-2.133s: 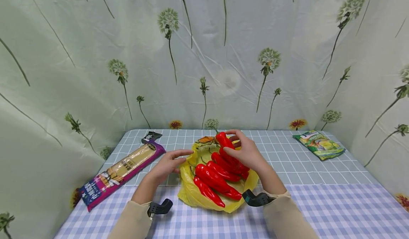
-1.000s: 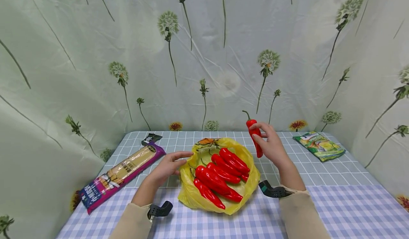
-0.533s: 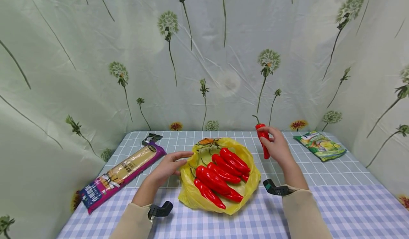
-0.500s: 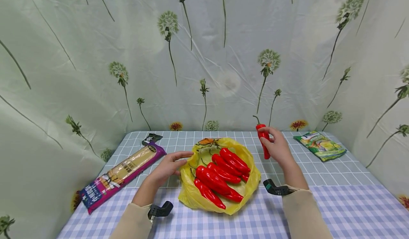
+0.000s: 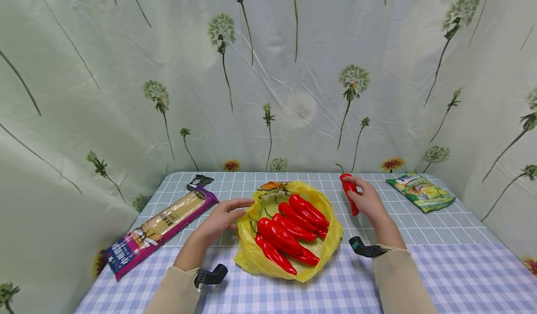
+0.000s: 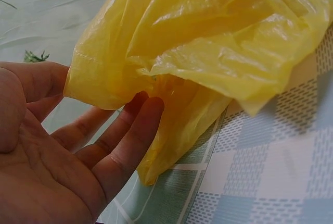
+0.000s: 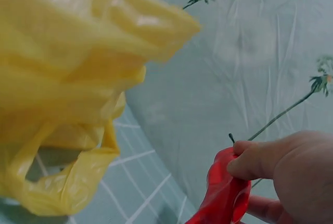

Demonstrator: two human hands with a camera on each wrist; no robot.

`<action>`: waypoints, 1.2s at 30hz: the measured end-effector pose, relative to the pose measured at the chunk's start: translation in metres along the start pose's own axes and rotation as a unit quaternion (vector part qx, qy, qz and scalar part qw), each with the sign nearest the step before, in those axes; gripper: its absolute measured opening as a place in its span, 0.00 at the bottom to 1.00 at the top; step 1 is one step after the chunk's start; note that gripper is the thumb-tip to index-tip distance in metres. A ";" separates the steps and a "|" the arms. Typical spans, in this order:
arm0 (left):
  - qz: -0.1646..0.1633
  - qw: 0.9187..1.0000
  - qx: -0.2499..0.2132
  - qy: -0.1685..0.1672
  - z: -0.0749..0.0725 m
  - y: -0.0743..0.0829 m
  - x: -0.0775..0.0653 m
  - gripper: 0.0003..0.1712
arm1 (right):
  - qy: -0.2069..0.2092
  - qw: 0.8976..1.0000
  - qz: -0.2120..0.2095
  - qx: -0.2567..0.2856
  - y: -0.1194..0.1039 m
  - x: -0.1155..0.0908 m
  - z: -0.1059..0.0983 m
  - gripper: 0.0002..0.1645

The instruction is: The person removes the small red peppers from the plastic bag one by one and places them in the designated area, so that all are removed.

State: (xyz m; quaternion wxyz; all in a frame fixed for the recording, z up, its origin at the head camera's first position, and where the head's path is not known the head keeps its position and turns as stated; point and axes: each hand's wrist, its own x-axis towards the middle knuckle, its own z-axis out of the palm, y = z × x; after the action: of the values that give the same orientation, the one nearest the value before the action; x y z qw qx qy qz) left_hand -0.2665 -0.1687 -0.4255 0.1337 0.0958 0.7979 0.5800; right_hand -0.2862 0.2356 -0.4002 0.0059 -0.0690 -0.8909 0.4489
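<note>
My right hand (image 5: 365, 197) pinches a long red pepper (image 5: 350, 196) by its upper part, green stem pointing up, to the right of the yellow plastic bag (image 5: 247, 258). In the right wrist view the thumb presses the pepper (image 7: 223, 187) near its stem. Several more red peppers (image 5: 285, 239) lie inside the wide-mouthed bag. At the bag's left rim is my left hand (image 5: 218, 220), its fingers loosely extended. The left wrist view shows its fingertips (image 6: 151, 112) right at the yellow plastic, with part of the hand hidden behind it.
A purple-edged long food packet (image 5: 161, 230) lies slanted on the left, with a small black packet (image 5: 199, 182) behind it. A green-and-yellow packet (image 5: 419, 191) sits at the back right. The table carries a grey grid cloth (image 5: 402, 225) and a blue checked cloth (image 5: 457, 276).
My right hand has lifted one pepper out of the bag, carried it right, and lowered it toward the grey cloth. The left hand has stayed at the bag's rim.
</note>
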 end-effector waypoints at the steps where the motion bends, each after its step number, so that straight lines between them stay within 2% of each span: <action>1: -0.001 1.000 0.000 0.001 0.000 0.000 0.000 0.21 | 0.000 1.000 -0.001 -0.004 0.002 0.001 0.001 0.34; 9: -0.003 1.000 0.002 0.005 0.000 0.000 0.000 0.20 | -0.004 0.999 0.001 -0.045 0.015 0.005 0.003 0.35; 18: -0.001 1.000 -0.005 0.000 0.001 0.000 0.000 0.21 | 0.013 0.998 0.013 -0.066 0.022 0.007 0.008 0.32; 36: 0.001 1.000 -0.005 0.007 0.001 0.000 -0.003 0.20 | 0.001 0.995 -0.006 -0.096 0.032 0.008 0.013 0.35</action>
State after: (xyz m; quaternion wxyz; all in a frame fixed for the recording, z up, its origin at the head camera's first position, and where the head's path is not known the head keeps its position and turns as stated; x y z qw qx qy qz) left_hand -0.2636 -0.1687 -0.4251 0.1276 0.0918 0.7959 0.5847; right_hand -0.2914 0.2454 -0.4341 0.0024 -0.0642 -0.9303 0.3612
